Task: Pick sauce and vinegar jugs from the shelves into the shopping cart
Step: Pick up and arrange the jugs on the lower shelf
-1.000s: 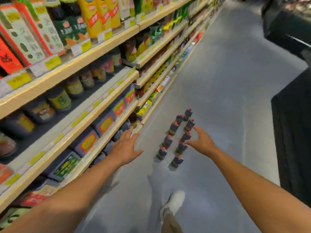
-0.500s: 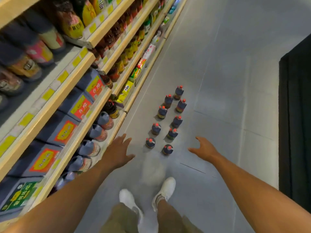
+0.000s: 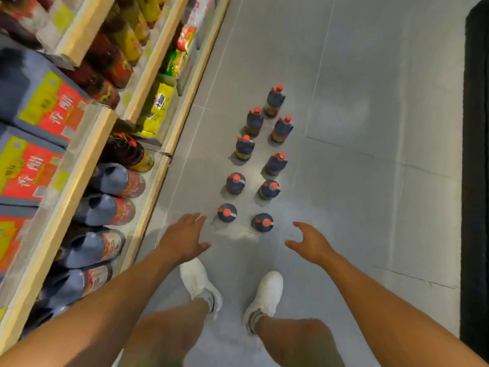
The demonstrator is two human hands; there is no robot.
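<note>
Dark plastic sauce jugs with red caps (image 3: 276, 163) stand in two rows on the grey tiled floor (image 3: 370, 128), nine by my count. They are just ahead of the left hand (image 3: 185, 238) and right hand (image 3: 308, 241), both empty with fingers spread. A careless grab at the nearest pair could topple the close-set neighbours behind them; no cart is visible.
</note>
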